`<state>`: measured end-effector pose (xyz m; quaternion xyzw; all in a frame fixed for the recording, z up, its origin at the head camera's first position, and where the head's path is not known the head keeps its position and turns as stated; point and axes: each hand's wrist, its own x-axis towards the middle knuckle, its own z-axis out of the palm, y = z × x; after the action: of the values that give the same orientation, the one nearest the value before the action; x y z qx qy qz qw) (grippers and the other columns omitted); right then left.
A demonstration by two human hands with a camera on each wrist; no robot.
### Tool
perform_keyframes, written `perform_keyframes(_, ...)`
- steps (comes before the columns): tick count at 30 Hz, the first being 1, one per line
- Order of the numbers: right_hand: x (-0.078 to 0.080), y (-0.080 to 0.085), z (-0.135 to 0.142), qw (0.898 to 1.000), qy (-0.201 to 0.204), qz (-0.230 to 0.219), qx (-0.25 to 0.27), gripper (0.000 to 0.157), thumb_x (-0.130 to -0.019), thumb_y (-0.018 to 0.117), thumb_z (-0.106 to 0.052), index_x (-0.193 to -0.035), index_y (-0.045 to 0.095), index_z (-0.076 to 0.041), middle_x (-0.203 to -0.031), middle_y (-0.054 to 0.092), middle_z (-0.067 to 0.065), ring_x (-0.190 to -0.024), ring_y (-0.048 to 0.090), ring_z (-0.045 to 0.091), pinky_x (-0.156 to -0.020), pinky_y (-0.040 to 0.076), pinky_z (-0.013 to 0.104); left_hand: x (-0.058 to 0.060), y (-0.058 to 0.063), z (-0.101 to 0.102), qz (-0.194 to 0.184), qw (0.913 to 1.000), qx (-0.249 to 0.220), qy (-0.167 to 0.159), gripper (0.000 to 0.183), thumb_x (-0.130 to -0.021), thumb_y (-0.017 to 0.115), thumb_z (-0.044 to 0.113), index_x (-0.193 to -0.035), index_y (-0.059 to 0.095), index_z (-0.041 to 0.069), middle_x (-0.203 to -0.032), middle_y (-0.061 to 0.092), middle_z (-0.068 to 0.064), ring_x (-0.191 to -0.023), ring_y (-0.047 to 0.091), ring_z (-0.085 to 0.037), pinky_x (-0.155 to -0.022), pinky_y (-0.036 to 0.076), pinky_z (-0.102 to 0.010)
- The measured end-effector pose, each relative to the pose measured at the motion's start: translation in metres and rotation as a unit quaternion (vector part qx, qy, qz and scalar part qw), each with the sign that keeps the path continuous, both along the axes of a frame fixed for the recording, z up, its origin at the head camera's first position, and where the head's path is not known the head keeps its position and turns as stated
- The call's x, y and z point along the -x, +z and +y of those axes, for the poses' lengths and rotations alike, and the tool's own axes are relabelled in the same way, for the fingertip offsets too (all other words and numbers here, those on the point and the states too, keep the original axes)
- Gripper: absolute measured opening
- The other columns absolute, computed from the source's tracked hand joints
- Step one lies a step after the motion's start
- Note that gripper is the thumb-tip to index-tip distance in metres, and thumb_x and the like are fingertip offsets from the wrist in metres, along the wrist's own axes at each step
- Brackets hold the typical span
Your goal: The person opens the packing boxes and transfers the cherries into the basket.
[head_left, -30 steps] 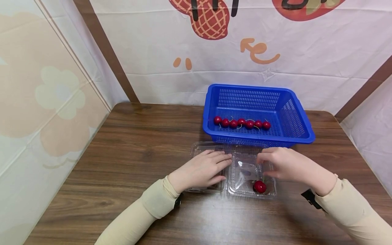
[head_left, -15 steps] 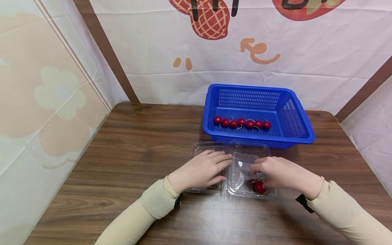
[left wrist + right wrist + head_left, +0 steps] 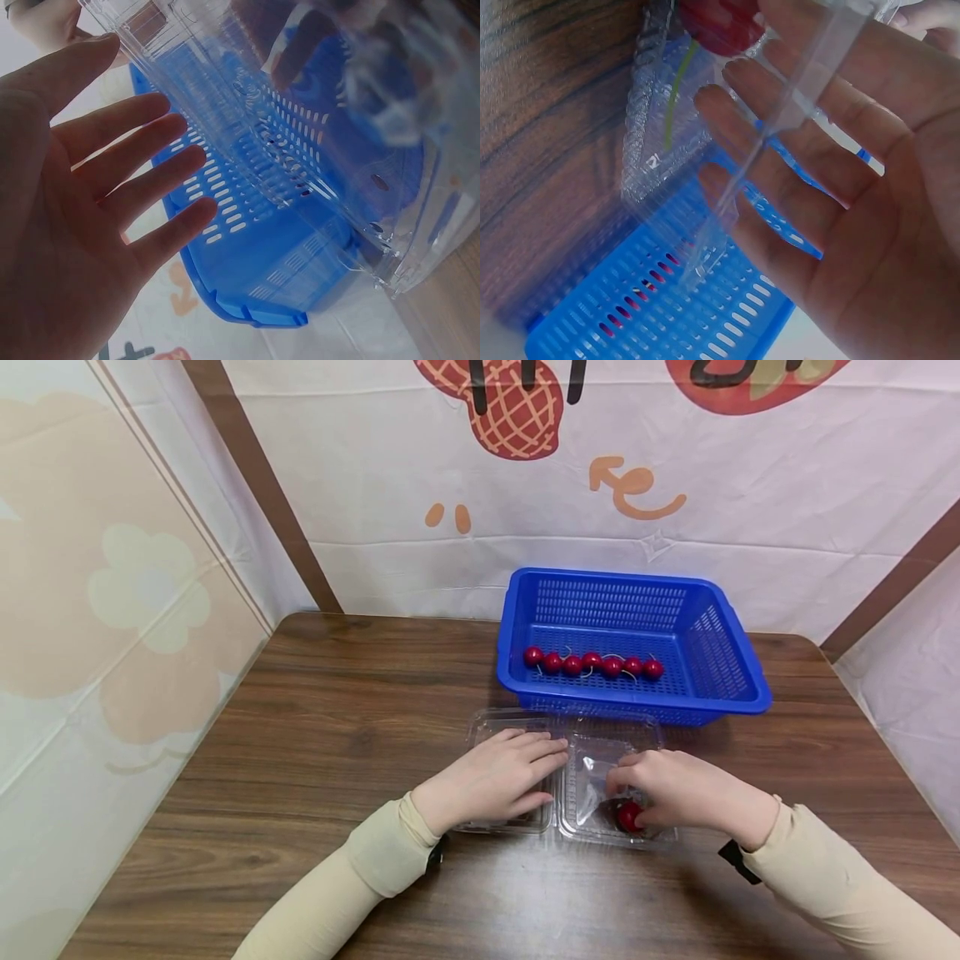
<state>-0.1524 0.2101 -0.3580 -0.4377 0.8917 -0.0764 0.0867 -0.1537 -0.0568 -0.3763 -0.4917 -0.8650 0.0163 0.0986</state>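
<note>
My left hand (image 3: 491, 777) lies over the left half of a clear plastic clamshell box (image 3: 588, 752), its fingers straight and spread. In the left wrist view the fingertips reach to the box's clear wall. Over the right half, my right hand (image 3: 686, 785) pinches a red cherry (image 3: 628, 816) low down near the front corner. Thumb and fingertips sit right at the fruit, and its green stem (image 3: 676, 94) hangs free in the right wrist view. The clear wall of the box crosses in front of the right fingers there.
Behind the box stands a blue perforated basket (image 3: 731, 703) with several cherries (image 3: 572, 666) lined up in a row. Under everything is a brown wooden table (image 3: 360, 693), backed by a printed white cloth (image 3: 375, 568).
My right hand has come down and toward me from the box's right edge to the cherry, which has shifted slightly left. The left hand stays in place.
</note>
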Motion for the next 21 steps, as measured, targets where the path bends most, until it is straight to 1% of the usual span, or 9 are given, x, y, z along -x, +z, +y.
perform_keyframes(4, 0.000, -0.004, 0.000, 1.000, 0.005, 0.003, 0.000, 0.032, -0.063, 0.082, -0.011, -0.090, 0.067, -0.019, -0.084, 0.065, -0.007, -0.069, 0.057, 0.003, -0.056, 0.050, 0.026, 0.000, 0.000, 0.000, 0.000, 1.0000, 0.000, 0.001, 0.052, -0.094, 0.052, 0.043, -0.136, 0.052, 0.012, -0.141, 0.051, -0.002, -0.130, 0.048, -0.021, -0.107, 0.038, -0.038)
perform_keyframes(8, 0.001, -0.008, 0.000, 1.000, 0.008, 0.007, -0.001, 0.031, -0.063, 0.082, -0.011, -0.088, 0.067, -0.019, -0.083, 0.064, -0.008, -0.069, 0.057, 0.003, -0.056, 0.050, 0.026, 0.000, 0.000, 0.000, 0.000, 1.0000, -0.001, 0.000, 0.052, -0.094, 0.052, 0.043, -0.136, 0.052, 0.012, -0.141, 0.051, -0.002, -0.129, 0.048, -0.021, -0.107, 0.038, -0.038)
perform_keyframes(15, 0.002, -0.011, -0.001, 1.000, 0.009, 0.006, 0.001, 0.031, -0.064, 0.084, -0.011, -0.089, 0.067, -0.017, -0.083, 0.065, -0.005, -0.071, 0.059, 0.005, -0.060, 0.052, 0.027, -0.001, 0.002, 0.000, -0.005, 1.0000, -0.001, 0.003, 0.053, -0.094, 0.052, 0.044, -0.136, 0.052, 0.012, -0.142, 0.050, -0.001, -0.130, 0.048, -0.020, -0.108, 0.038, -0.037)
perform_keyframes(21, 0.003, -0.013, -0.003, 1.000, 0.011, 0.009, 0.005, 0.029, -0.067, 0.083, -0.012, -0.090, 0.067, -0.016, -0.083, 0.066, -0.005, -0.072, 0.060, 0.006, -0.061, 0.052, 0.027, 0.001, 0.001, 0.000, -0.008, 1.0000, -0.002, -0.001, 0.052, -0.094, 0.052, 0.043, -0.136, 0.052, 0.012, -0.141, 0.051, -0.002, -0.129, 0.048, -0.021, -0.107, 0.039, -0.039)
